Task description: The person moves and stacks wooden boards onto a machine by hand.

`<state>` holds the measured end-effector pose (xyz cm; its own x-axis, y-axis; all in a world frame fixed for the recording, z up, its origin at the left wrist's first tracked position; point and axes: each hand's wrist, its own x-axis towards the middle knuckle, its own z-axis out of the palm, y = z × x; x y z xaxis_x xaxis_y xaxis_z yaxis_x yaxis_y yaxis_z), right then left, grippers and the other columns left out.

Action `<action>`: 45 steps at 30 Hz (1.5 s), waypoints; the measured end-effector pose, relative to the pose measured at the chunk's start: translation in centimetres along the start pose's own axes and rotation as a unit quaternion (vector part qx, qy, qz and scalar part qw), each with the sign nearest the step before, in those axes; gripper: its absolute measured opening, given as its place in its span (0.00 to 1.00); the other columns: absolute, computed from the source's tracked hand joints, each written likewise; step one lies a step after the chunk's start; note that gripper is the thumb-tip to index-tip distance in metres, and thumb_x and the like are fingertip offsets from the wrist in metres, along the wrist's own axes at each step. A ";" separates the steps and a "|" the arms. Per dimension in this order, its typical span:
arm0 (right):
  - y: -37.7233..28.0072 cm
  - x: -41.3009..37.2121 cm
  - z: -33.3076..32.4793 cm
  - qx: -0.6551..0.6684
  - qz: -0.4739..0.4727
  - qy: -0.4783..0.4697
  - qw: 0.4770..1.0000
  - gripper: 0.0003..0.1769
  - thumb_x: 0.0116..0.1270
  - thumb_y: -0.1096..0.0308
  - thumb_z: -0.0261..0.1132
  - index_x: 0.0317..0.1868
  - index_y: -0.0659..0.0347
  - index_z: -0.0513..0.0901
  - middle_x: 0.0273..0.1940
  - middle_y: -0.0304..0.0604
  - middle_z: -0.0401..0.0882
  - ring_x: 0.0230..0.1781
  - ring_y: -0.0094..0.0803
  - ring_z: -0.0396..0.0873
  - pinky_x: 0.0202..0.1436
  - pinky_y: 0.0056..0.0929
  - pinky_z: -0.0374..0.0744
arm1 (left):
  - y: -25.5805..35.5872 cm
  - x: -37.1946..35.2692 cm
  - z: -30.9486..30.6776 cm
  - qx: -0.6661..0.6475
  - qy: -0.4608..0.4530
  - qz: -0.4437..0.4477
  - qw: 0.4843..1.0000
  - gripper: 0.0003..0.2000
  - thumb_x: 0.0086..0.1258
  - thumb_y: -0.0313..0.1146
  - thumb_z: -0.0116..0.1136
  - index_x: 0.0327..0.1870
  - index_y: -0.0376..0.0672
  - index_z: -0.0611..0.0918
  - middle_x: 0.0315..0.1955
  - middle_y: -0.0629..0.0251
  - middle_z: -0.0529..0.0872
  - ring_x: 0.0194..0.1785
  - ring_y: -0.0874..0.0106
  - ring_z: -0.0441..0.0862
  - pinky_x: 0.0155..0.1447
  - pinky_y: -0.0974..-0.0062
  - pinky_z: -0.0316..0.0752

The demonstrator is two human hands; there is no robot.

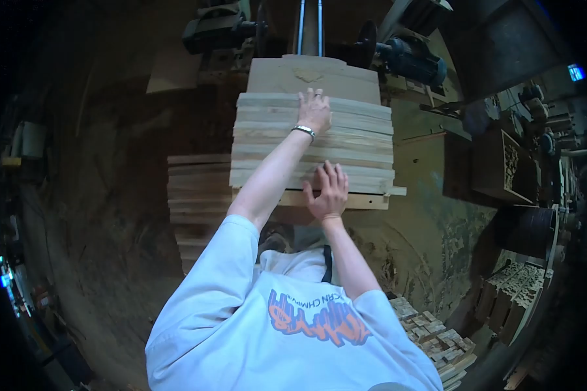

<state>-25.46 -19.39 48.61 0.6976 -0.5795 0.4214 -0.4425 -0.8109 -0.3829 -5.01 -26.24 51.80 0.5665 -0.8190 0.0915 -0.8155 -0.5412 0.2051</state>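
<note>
Several pale wooden boards [359,138] lie side by side across a flat bed in front of me. My left hand [315,112], a bracelet or watch on its wrist, rests on the far boards with its fingers apart. Nearer to me, my right hand [329,193] lies over the closest boards and the front edge, fingers stretched forward and thumb out to the side. Neither hand grips anything. One thin strip [398,191] sticks out past the right end of the row. Beyond the boards, a dusty flat panel [346,79] shows.
Two metal rails [311,29] run away from the bed, with motors [411,62] and dark discs on both sides. A stack of boards [199,189] stands at left. Piled wood pieces [437,339] are at lower right, and a wooden box [505,166] farther right.
</note>
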 end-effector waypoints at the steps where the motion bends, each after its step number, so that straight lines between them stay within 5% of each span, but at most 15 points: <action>1: 0.1 0.5 0.3 -0.008 0.004 0.002 1.000 0.27 0.59 0.49 0.65 0.54 0.57 0.80 0.62 0.45 0.73 0.66 0.48 0.65 0.71 0.50 0.59 | -0.3 1.1 0.8 0.044 0.002 0.001 0.999 0.22 0.65 0.44 0.57 0.57 0.41 0.76 0.64 0.58 0.70 0.70 0.61 0.61 0.68 0.45 0.58; 5: 0.4 1.4 0.7 0.004 0.007 0.004 1.000 0.26 0.57 0.51 0.65 0.54 0.56 0.80 0.62 0.44 0.74 0.65 0.48 0.67 0.70 0.50 0.61 | -0.9 2.1 3.4 0.006 -0.005 -0.018 1.000 0.23 0.68 0.46 0.52 0.59 0.42 0.74 0.64 0.60 0.70 0.70 0.61 0.61 0.67 0.36 0.55; 8: 0.4 1.2 0.5 0.010 -0.001 0.009 1.000 0.27 0.56 0.52 0.65 0.54 0.55 0.80 0.62 0.43 0.74 0.65 0.47 0.67 0.71 0.49 0.61 | -0.9 1.3 4.3 0.012 0.088 -0.042 0.995 0.22 0.70 0.45 0.50 0.60 0.43 0.71 0.63 0.63 0.71 0.69 0.64 0.63 0.63 0.31 0.56; 12: 1.2 0.9 1.5 0.017 -0.008 0.010 1.000 0.26 0.56 0.52 0.65 0.54 0.54 0.80 0.61 0.43 0.74 0.65 0.47 0.68 0.71 0.49 0.61 | -1.1 2.3 3.9 -0.024 0.056 -0.080 0.995 0.20 0.70 0.44 0.49 0.59 0.45 0.72 0.61 0.65 0.72 0.68 0.66 0.65 0.63 0.29 0.56; 45: 3.5 0.4 3.2 0.012 -0.090 0.058 0.994 0.30 0.54 0.49 0.65 0.56 0.55 0.77 0.61 0.45 0.71 0.65 0.47 0.66 0.71 0.55 0.57 | -2.5 4.1 4.0 0.037 0.082 -0.138 0.986 0.21 0.74 0.45 0.41 0.63 0.46 0.70 0.66 0.62 0.71 0.71 0.64 0.65 0.66 0.29 0.52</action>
<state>-24.91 -22.17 44.81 0.6935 -0.4319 0.5767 -0.3021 -0.9010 -0.3114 -1.09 -28.99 47.79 0.7749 -0.5996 0.1999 -0.6303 -0.7568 0.1730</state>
